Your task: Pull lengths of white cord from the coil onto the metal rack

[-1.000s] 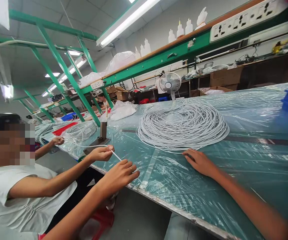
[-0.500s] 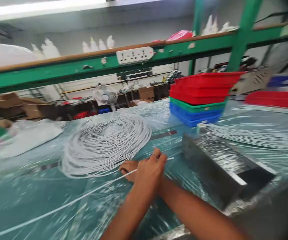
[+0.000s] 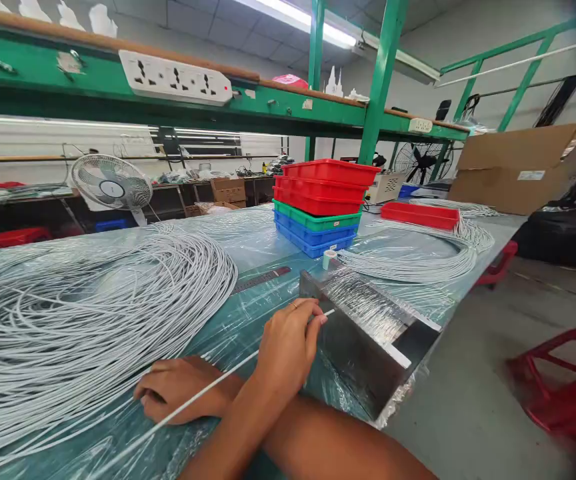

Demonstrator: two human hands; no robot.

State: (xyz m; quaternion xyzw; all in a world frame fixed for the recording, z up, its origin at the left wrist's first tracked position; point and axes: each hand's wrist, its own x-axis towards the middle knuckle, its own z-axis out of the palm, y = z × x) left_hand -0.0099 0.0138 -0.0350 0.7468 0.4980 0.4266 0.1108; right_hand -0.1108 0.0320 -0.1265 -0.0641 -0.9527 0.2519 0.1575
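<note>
My arms cross over the plastic-covered table. My left hand (image 3: pixel 288 343) pinches a thin white cable (image 3: pixel 208 388) close to its free end, which points at the metal channel block (image 3: pixel 363 347). From there the cable runs down-left, passing over my right wrist. My right hand (image 3: pixel 183 390) lies lower left with its fingers curled, beside the big coil of white cables (image 3: pixel 168 293); what is inside its fingers is hidden. A metal ruler strip (image 3: pixel 261 280) lies flat beyond my hands.
Stacked red, green and blue trays (image 3: pixel 318 220) stand behind the block, near a small tape roll (image 3: pixel 329 259). More white cables (image 3: pixel 413 263) curve at the right beside a red tray (image 3: pixel 421 215). A green shelf beam (image 3: pixel 268 107) crosses overhead. A red stool (image 3: pixel 563 380) stands beyond the table edge.
The view has turned to the right. My hands, close together before, are now farther apart, the left with the cable end nearer the metal block.
</note>
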